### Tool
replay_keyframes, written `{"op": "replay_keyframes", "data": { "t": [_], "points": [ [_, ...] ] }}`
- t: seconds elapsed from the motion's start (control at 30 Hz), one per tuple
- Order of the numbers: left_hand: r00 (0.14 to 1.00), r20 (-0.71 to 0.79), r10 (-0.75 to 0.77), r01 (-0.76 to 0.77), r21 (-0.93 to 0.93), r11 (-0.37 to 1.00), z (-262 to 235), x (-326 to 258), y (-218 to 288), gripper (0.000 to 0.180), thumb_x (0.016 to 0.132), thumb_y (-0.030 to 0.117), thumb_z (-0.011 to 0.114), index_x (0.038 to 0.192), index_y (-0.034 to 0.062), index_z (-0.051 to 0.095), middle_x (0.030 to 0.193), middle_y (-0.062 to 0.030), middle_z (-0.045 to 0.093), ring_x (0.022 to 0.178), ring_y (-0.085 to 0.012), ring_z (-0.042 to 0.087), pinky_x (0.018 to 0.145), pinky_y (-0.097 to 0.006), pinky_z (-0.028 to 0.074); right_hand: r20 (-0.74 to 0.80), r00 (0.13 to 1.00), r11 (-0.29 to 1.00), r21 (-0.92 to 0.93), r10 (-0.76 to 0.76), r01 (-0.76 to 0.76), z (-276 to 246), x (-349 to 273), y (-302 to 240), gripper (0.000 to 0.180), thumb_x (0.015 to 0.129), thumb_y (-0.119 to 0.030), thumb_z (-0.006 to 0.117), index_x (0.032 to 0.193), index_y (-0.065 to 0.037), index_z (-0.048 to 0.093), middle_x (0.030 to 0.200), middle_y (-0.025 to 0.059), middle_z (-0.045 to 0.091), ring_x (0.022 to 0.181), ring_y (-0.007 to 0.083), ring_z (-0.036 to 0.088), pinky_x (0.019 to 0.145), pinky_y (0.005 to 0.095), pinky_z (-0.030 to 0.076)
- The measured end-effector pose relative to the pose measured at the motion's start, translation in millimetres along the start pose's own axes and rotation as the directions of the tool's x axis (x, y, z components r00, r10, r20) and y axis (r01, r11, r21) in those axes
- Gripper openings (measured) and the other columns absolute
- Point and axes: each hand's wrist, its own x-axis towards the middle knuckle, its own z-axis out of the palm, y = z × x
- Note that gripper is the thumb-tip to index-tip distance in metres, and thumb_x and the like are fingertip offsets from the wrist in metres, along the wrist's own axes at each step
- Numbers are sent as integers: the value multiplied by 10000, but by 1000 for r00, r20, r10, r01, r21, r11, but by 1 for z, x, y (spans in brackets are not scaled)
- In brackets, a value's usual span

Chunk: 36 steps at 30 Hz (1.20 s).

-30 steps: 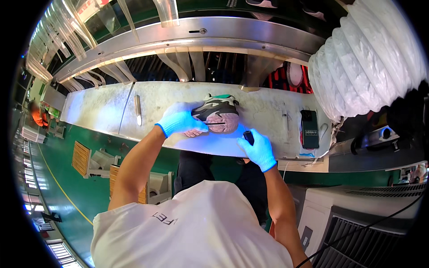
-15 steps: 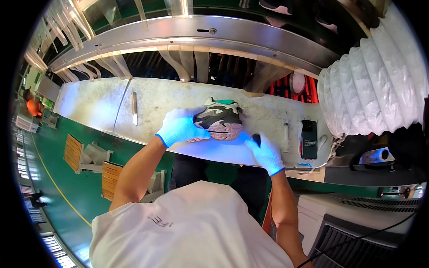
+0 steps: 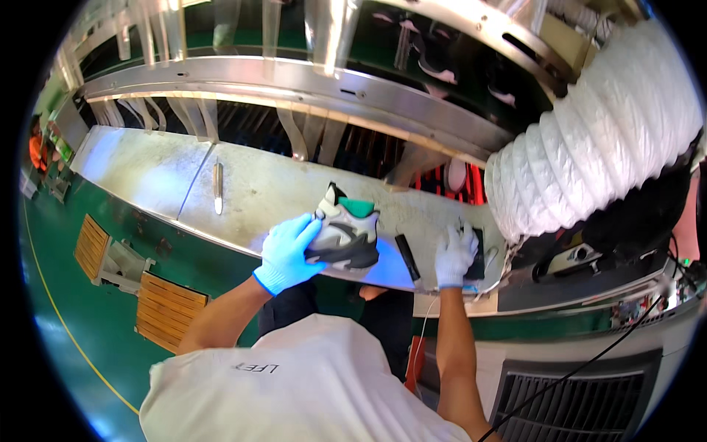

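A grey, white and black sneaker (image 3: pixel 346 232) with a green lining is tilted at the front of the pale bench. My left hand (image 3: pixel 289 250), in a knitted glove lit blue, grips it from the left side. Right of the shoe lies a slim black torch (image 3: pixel 406 256), with blue light on the bench beside it. My right hand (image 3: pixel 455 258), in a white glove, is farther right with its fingers apart and bent down at the bench. A slender tool partly shows at those fingertips. Close against this hand lies a dark phone (image 3: pixel 477 254), partly covered.
A knife-like tool (image 3: pixel 218 188) lies on the left part of the bench (image 3: pixel 250 184). Behind runs a metal-framed conveyor (image 3: pixel 243 77) with clear strips and a red-glowing opening. A ribbed white duct (image 3: pixel 589 140) hangs at right. Wooden-topped stools (image 3: pixel 168 309) stand at left.
My right hand has let go of the black torch, now lying on the bench, and moved right beside the phone. The sneaker has turned and tilted in my left hand. The view has shifted.
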Motion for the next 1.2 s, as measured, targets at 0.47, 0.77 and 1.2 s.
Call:
{"op": "replay_keyframes", "data": {
  "t": [0.47, 0.77, 1.2],
  "points": [
    [926, -150, 345, -333, 98, 938, -54, 55, 16, 646, 753, 218, 877, 1360, 48, 731, 1424, -208, 711, 1250, -438, 716, 1122, -598, 554, 598, 777, -450, 649, -196, -613, -98, -28, -198, 806, 805, -118, 746, 1574, -7, 531, 1415, 190, 685, 1272, 377, 723, 1034, 545, 657],
    [953, -246, 178, -213, -124, 969, -60, 44, 38, 568, 843, 303, 936, 1322, 56, 757, 1329, -172, 760, 1182, -407, 737, 1023, -527, 601, -519, 841, 379, 817, 156, 434, -216, 300, -239, 587, 1032, -185, 800, 1511, 96, 610, 1483, 170, 678, 1295, 247, 658, 1144, 419, 506],
    [829, 323, -456, 527, -178, 831, 23, -26, -13, 536, 917, 373, 856, 1361, 86, 770, 1134, -167, 816, 982, -347, 811, 905, -475, 660, -524, 538, 345, 424, -661, 837, -81, 255, -244, 215, 910, -103, 825, 1118, -63, 793, 1062, 117, 807, 947, 296, 778, 893, 437, 616]
  ]
}}
